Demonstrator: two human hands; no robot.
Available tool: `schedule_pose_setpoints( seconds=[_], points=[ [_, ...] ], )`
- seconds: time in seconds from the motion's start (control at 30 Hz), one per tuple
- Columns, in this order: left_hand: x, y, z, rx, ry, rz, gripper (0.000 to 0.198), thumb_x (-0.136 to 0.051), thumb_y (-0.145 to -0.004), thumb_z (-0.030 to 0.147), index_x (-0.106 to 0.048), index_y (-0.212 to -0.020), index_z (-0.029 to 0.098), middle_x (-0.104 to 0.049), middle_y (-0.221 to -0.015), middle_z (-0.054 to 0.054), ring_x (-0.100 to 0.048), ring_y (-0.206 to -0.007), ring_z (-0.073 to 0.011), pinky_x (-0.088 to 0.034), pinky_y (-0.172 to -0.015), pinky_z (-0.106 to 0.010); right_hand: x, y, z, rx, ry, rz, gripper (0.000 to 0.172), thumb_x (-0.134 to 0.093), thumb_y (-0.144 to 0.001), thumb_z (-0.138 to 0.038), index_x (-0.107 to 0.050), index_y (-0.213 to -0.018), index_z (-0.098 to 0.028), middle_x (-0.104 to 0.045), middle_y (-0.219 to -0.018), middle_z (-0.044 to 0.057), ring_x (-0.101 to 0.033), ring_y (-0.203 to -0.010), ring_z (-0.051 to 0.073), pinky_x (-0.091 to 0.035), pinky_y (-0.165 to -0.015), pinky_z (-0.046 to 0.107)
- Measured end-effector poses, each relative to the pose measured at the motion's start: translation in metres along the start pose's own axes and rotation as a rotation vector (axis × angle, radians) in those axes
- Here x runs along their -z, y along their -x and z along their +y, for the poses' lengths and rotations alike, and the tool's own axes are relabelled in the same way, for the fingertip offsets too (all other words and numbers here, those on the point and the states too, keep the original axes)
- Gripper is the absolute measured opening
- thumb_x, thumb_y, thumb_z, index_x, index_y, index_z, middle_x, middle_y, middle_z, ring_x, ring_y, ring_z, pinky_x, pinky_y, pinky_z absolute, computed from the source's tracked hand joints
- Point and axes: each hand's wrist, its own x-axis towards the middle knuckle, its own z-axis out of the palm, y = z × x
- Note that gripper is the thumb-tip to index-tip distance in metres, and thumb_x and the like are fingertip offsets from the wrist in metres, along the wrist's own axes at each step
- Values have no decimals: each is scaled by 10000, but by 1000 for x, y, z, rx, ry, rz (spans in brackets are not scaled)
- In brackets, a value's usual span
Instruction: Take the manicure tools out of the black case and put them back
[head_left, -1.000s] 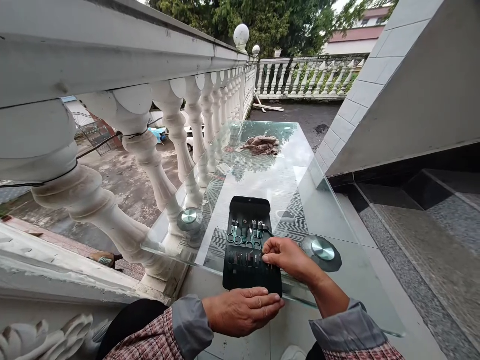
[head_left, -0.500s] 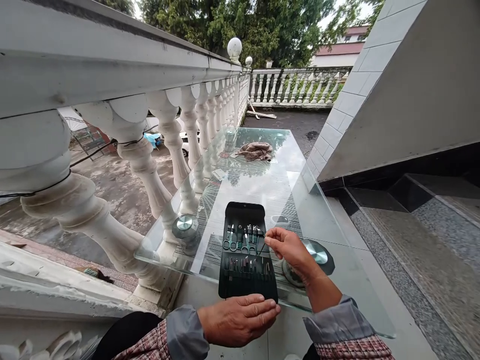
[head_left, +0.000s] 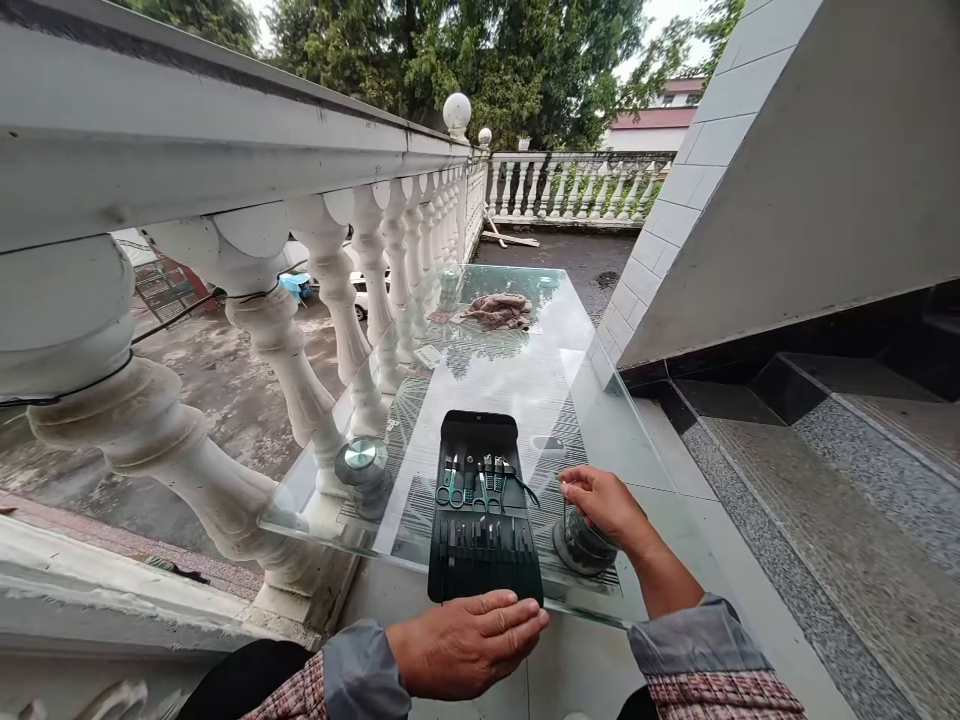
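A black manicure case (head_left: 487, 583) lies unfolded on the glass table. Scissors (head_left: 450, 490) and nail clippers (head_left: 470, 488) sit in its upper half, and several slim tools (head_left: 482, 535) are tucked along a lower row. A pair of nippers (head_left: 525, 486) sticks out at the upper right edge. My left hand (head_left: 469, 643) lies flat with fingers stretched out at the near edge of the case. To the right of the case, my right hand (head_left: 606, 508) hovers over the table with thumb and fingers pinched together; what they hold, if anything, is too small to tell.
The glass table top (head_left: 517, 390) stretches away from me on thick legs with round metal caps (head_left: 363, 454). A crumpled brown cloth (head_left: 499, 311) lies near its far end. A white balustrade (head_left: 262, 340) runs along the left, and stone steps (head_left: 795, 470) rise on the right.
My right hand has moved right, away from the case's edge, staying pinched. My left hand stays at the near edge. The view has shifted slightly.
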Motion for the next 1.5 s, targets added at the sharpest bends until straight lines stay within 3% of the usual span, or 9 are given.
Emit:
schedule_pose_setpoints(
  seconds=[0.17,0.33,0.4,0.77,1.0,1.13,1.33,1.4,1.5],
  points=[
    [0,0,2,-9,-9,-6,371,-355,-946,173,-438,-1289,57,-323,-1437,-100,-291,-1323,-185,-273,-1101,-307,-2,12,-11,147,259,184,178,-580,-652,-254,-646,-809,-208,-652,-727,23,-593,-736,189,-420,-681,291],
    [-3,0,2,-16,-46,18,353,-356,-944,165,-475,-1261,65,-331,-1434,-91,-297,-1318,-187,-268,-1105,-311,-23,38,-27,280,61,-157,159,-519,-728,-325,-606,-713,-194,-626,-683,9,-567,-671,159,-418,-645,271],
    [-3,0,2,-17,-46,20,350,-358,-942,162,-481,-1256,71,-336,-1431,-90,-291,-1322,-185,-263,-1105,-307,-31,45,-32,300,64,-226,162,-529,-727,-325,-610,-707,-186,-624,-681,5,-556,-667,149,-406,-635,262],
    [-1,0,-1,-22,-23,11,356,-346,-951,165,-457,-1274,66,-329,-1436,-74,-271,-1330,-172,-237,-1114,-301,-43,42,-45,192,16,-272,37,-589,-609,-194,-586,-639,-172,-560,-589,-26,-480,-575,104,-346,-547,225],
    [-3,1,-1,-29,-27,10,365,-381,-940,180,-452,-1277,59,-325,-1437,-87,-274,-1331,-181,-265,-1108,-302,-53,35,-40,201,-28,-299,86,-605,-576,-185,-615,-660,-174,-555,-573,-34,-482,-566,102,-356,-547,227],
    [-1,1,-2,-28,-10,-11,364,-387,-936,172,-450,-1277,61,-325,-1436,-96,-276,-1330,-176,-269,-1105,-295,-56,26,-45,207,-170,-203,98,-606,-560,-212,-605,-648,-170,-585,-606,-19,-516,-589,116,-403,-586,246],
    [1,1,-2,-26,-11,-32,352,-349,-946,164,-464,-1267,76,-284,-1455,-91,-249,-1342,-177,-240,-1112,-294,-14,6,-35,189,-353,242,268,-637,-561,-375,-608,-735,-173,-641,-738,37,-581,-717,174,-453,-708,311],
    [0,2,-2,-29,-16,-24,354,-371,-942,174,-462,-1268,70,-286,-1454,-95,-267,-1334,-179,-260,-1106,-295,-1,2,-21,160,-310,263,261,-640,-543,-371,-606,-714,-177,-639,-715,37,-585,-700,180,-455,-687,313],
    [-1,2,-1,-29,-21,-14,365,-385,-939,184,-451,-1276,60,-289,-1453,-99,-285,-1326,-180,-278,-1100,-295,5,-1,0,140,-185,176,191,-630,-545,-322,-606,-675,-184,-641,-675,28,-594,-671,179,-454,-659,304]
  ],
)
